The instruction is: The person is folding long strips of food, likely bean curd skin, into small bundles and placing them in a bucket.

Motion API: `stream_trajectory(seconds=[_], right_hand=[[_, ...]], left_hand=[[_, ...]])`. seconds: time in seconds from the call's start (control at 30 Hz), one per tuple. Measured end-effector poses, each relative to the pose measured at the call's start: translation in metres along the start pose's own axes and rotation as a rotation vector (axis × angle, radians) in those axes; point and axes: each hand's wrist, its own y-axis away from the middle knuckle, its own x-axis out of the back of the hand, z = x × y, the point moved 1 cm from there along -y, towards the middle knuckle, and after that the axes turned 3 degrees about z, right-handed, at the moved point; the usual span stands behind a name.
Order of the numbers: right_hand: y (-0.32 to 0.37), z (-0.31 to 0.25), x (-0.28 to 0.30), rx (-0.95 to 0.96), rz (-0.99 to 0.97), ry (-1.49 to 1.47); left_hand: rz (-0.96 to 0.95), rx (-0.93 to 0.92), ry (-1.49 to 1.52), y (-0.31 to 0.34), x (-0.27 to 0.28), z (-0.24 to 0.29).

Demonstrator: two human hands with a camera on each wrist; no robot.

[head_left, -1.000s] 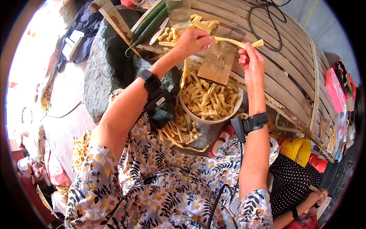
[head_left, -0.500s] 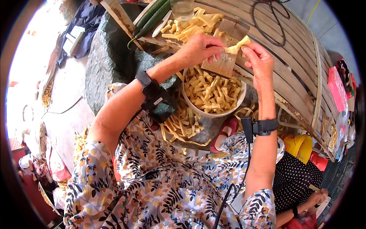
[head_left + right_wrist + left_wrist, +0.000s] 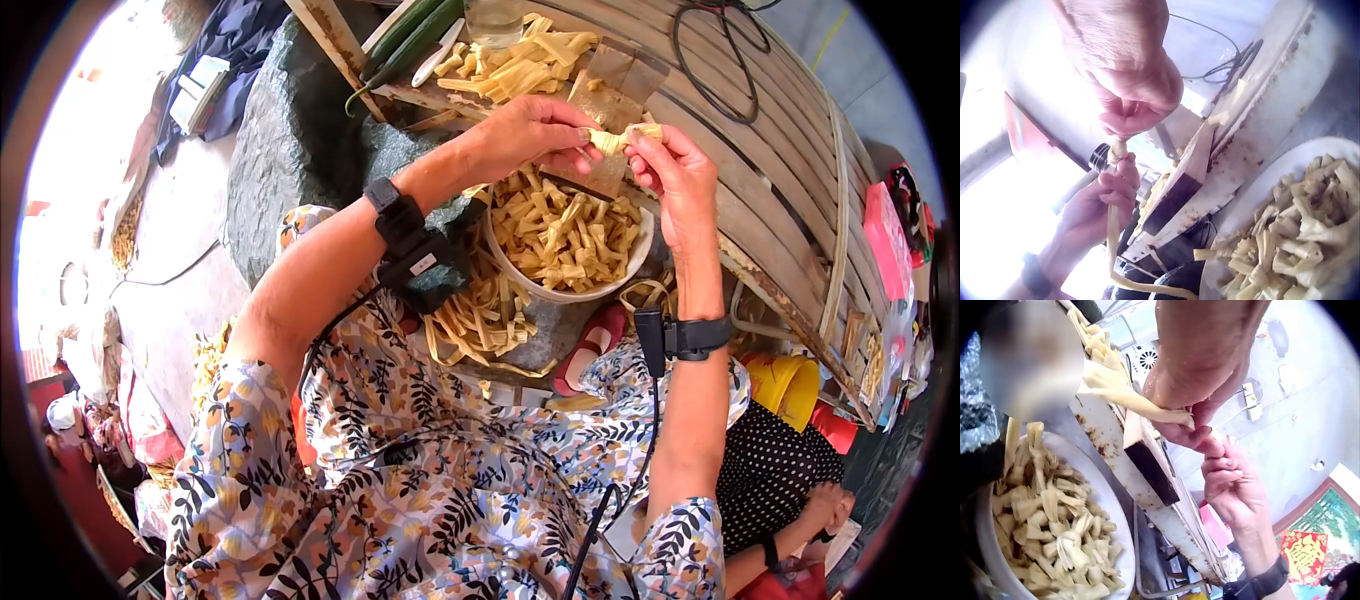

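Over the bench edge, a pale yellow flat strip, bunched into a knot (image 3: 608,143), spans the short gap between both hands. My left hand (image 3: 535,135) pinches its left end between thumb and fingers. The right hand (image 3: 682,175) pinches the other end. In the right wrist view the knot (image 3: 1117,152) sits between the two hands' fingertips, and a long tail (image 3: 1112,240) of the strip hangs below the left hand. Beneath them stands a round white tub (image 3: 545,292) filled with similar short knotted pieces (image 3: 565,235).
A wooden block (image 3: 600,95) lies on the slatted bench (image 3: 770,150), beside a pile of yellow pieces (image 3: 525,65). Cucumbers (image 3: 415,40), a white-handled utensil (image 3: 437,55) and a clear container (image 3: 493,20) stand left. Loose strips (image 3: 480,320) hang near the lap; a black cable (image 3: 715,75) lies coiled behind.
The strip was stretched long between the hands a second ago. Both hands have since come closer together, and the strip is now a short, compact knot. The head view has shifted slightly.
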Motion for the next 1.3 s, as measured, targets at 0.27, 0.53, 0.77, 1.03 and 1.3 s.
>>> stream_trajectory(seconds=[0.27,0.53,0.77,1.03,1.3], right_hand=[[0.007,0.027,-0.004,0.082,0.046,-0.027],[0.016,0.027,-0.012,0.110,0.092,-0.009],[0.015,0.022,-0.007,-0.092,0.142,-0.110],[0.021,0.013,-0.014,-0.176,0.071,-0.279],[0.026,0.025,-0.011,-0.272,-0.082,-0.514]], left_hand=[[0.131,0.021,0.225,-0.006,-0.012,-0.026],[0.099,-0.006,0.210,0.000,-0.014,-0.021],[0.016,-0.066,-0.122,0.011,-0.021,-0.002],[0.002,-0.255,-0.233,0.009,-0.020,-0.001],[0.007,-0.282,-0.286,0.007,-0.021,-0.008]])
